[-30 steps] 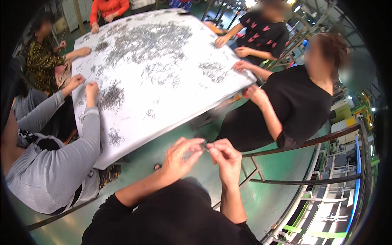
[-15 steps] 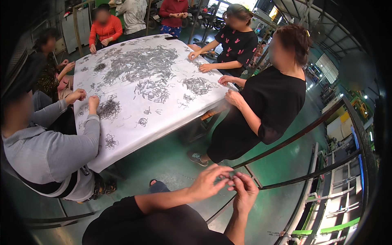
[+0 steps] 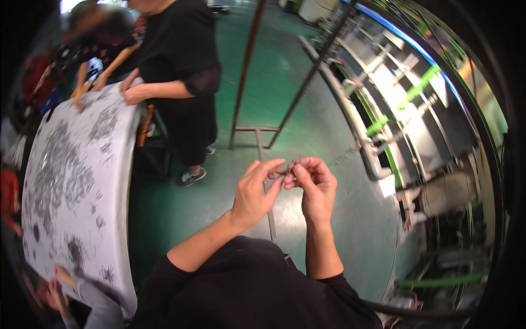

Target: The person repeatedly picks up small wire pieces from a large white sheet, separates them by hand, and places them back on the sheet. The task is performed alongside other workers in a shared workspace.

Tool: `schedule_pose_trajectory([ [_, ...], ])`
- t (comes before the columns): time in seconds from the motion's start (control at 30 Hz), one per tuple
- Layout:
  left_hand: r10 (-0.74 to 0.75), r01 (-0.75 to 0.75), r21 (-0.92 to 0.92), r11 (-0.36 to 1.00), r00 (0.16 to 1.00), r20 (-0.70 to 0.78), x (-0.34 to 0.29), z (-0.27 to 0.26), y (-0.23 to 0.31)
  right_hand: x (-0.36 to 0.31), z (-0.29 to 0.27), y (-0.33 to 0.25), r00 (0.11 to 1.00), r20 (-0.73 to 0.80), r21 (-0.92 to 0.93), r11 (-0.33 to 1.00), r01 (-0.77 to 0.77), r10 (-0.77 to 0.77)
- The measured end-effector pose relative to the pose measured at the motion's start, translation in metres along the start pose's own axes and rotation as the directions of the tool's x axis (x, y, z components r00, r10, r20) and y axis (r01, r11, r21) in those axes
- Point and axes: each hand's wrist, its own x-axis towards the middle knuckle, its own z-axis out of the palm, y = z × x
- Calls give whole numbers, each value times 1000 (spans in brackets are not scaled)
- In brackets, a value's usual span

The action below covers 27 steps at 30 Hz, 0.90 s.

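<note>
White-covered table (image 3: pixel 117 219), left, bearing many loose dark pieces (image 3: pixel 61 176), so work seems unfinished; near, right hand (image 3: pixel 318 189) pinches one wire piece (image 3: pixel 288 171); left hand (image 3: pixel 252 192) adjoins, grip unclear.

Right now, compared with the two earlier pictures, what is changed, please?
The view has turned right: the white table has shifted to the picture's left, the metal frame toward its middle. The left hand and right hand appear higher than before. Both stay close together at a small dark piece; nothing is visibly let go.
</note>
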Motion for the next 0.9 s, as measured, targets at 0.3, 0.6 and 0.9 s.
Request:
schedule_pose_trajectory([
  [0.3,-1,8,-75,997,995,101,9,8,-4,32,-60,-58,935,-254,-220,956,194,-249],
  [0.6,-181,184,-77,980,983,43,-10,-22,-36,88,-115,-133,827,-287,-332,860,388,-484],
  [0.9,-253,250,-64,966,967,-40,-10,-39,-48,150,-128,-194,747,-266,-434,768,472,-609],
])
